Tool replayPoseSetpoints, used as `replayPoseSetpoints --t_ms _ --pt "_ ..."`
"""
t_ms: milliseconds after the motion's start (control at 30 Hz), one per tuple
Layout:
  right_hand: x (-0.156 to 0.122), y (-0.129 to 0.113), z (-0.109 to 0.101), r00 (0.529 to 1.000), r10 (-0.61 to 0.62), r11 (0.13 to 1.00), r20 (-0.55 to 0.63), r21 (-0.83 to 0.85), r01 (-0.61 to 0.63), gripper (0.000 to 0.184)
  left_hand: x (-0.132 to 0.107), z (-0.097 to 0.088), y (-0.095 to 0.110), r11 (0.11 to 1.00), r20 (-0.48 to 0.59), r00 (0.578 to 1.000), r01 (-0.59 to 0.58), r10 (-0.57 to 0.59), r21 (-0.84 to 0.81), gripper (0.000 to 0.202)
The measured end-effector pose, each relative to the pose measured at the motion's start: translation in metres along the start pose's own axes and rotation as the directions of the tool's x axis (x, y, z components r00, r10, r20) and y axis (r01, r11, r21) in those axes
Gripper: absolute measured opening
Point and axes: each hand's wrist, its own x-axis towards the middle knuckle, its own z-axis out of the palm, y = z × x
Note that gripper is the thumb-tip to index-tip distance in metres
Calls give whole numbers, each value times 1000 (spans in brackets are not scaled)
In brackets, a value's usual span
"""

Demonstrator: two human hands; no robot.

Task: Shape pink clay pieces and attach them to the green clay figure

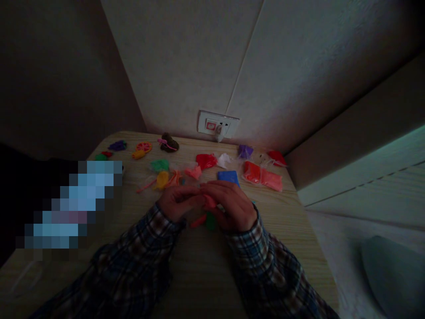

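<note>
My left hand (181,202) and my right hand (232,204) meet over the middle of the wooden table. Between their fingers is a lump of pinkish-red modelling clay (209,202), pinched from both sides. Below the hands, a small orange-red clay piece (198,221) lies beside a green piece (210,220), partly covered by my right hand. Just beyond my fingers rests a blue rectangular packet (228,178). Near my left hand are yellow clay (162,180) and orange clay (175,178) on clear wrapping. The undersides of both hands are hidden.
Bagged clay in red (206,161), white (224,160), purple (245,152) and coral (271,179) lines the back. Shaped pieces, including a brown one (169,143) and a purple one (117,145), sit back left. A lit, pixelated screen (76,204) is at left; a wall socket (217,125) is behind.
</note>
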Motion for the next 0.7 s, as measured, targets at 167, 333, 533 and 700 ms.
replayPoseSetpoints --t_ms 167,333,533,700 --pt "-4 4 2 999 -2 999 35 -51 4 21 1 5 -1 998 -21 1000 21 -22 -62 33" --pt "-9 7 6 994 -65 995 88 -68 71 25 2 4 -6 996 -106 993 63 -56 63 28" --pt "-6 10 3 996 -43 997 82 -65 48 25 4 -2 -5 991 -51 998 -31 38 128 13" --pt "-6 11 2 996 -50 996 79 -66 56 22 2 1 -3 1000 10 1000 -7 6 17 11"
